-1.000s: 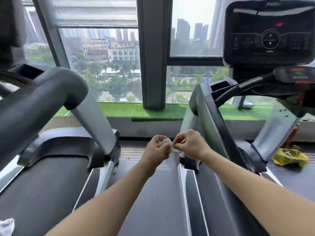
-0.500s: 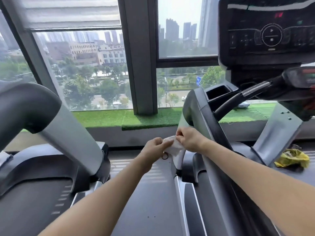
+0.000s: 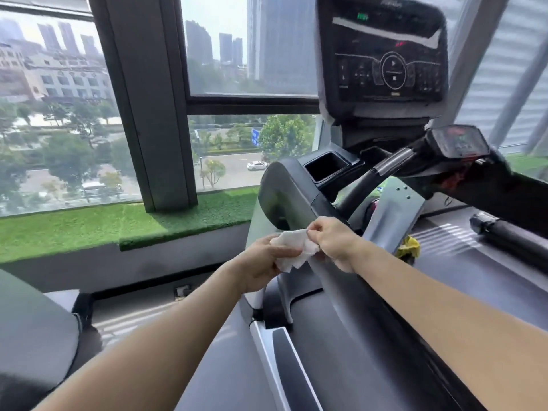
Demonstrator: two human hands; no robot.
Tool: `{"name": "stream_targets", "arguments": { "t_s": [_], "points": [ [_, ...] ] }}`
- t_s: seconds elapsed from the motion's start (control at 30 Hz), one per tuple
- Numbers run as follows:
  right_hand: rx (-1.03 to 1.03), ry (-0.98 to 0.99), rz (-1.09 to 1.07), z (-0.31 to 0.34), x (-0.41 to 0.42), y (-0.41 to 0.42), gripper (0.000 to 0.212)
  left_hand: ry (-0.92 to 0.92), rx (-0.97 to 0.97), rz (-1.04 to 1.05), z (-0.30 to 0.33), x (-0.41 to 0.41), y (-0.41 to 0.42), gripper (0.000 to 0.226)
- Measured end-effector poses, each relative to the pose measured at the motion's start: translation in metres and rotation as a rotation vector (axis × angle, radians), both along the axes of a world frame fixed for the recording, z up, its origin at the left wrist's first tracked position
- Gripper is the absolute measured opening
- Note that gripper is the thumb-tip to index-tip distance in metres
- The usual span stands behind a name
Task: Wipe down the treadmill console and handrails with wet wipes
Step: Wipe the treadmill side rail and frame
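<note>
A crumpled white wet wipe [image 3: 293, 247] is stretched between my two hands at mid-frame. My left hand [image 3: 264, 262] grips its lower left part and my right hand [image 3: 332, 241] pinches its upper right corner. Both hands hover just in front of the treadmill's grey left handrail [image 3: 296, 188], which slopes down towards me. The black console [image 3: 382, 60] with its round centre button stands at the upper right. A curved black grip bar [image 3: 373, 179] runs from the handrail up to a small red-lit panel [image 3: 456, 142].
A cup holder recess [image 3: 326, 167] sits on top of the handrail. A yellow packet [image 3: 410, 247] lies on the treadmill base behind my right hand. Another treadmill [image 3: 29, 336] is at the lower left. A window sill with green turf [image 3: 89, 223] and a grey pillar [image 3: 148, 99] lie ahead.
My view has swung right and closer to the right treadmill. The wipe, balled between my fists a second ago, is now pulled open between my hands.
</note>
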State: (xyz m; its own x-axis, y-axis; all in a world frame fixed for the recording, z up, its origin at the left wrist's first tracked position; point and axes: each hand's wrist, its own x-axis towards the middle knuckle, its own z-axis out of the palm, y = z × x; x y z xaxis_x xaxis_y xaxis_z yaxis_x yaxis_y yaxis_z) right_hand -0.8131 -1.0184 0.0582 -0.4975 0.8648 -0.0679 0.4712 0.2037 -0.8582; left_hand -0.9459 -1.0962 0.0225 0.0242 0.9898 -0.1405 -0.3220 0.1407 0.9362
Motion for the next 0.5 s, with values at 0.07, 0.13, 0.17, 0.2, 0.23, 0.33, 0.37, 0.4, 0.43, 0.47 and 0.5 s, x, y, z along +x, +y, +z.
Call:
{"name": "stream_targets", "arguments": {
  "t_s": [0.07,0.13,0.17,0.2,0.23,0.33,0.37,0.4,0.43,0.47,0.5],
  "points": [
    [-0.014,-0.027,-0.03,0.003,-0.008,0.002,0.022,-0.059,-0.033,-0.099,0.008,-0.016,0.008,0.023],
    [0.062,-0.129,-0.016,0.005,-0.012,0.006,0.022,-0.165,-0.122,-0.139,0.014,-0.031,0.015,0.032],
    [0.089,-0.171,-0.011,0.007,-0.014,0.006,0.021,-0.186,-0.152,-0.139,0.015,-0.039,0.019,0.031],
    [0.087,-0.182,-0.017,0.009,-0.013,0.005,0.022,-0.179,-0.16,-0.132,0.014,-0.043,0.02,0.025],
    [0.063,-0.16,-0.051,0.01,-0.013,0.003,0.022,-0.131,-0.152,-0.145,0.012,-0.046,0.022,0.017],
    [-0.202,0.149,-0.216,0.01,-0.013,-0.004,0.019,-0.107,-0.105,-0.179,0.011,-0.045,0.027,0.016],
    [-0.333,0.273,-0.241,0.01,-0.012,-0.006,0.022,-0.138,-0.094,-0.18,0.011,-0.043,0.03,0.016],
    [-0.426,0.347,-0.255,0.009,-0.009,-0.007,0.028,-0.155,-0.08,-0.18,0.013,-0.04,0.032,0.015],
    [-0.465,0.358,-0.253,0.009,-0.007,-0.009,0.031,-0.153,-0.062,-0.185,0.016,-0.037,0.036,0.013],
    [-0.465,0.345,-0.244,0.01,-0.004,-0.011,0.025,-0.136,-0.05,-0.192,0.019,-0.034,0.039,0.009],
    [-0.439,0.315,-0.234,0.01,-0.002,-0.012,0.017,-0.106,-0.041,-0.192,0.019,-0.032,0.042,0.007]
  ]
}}
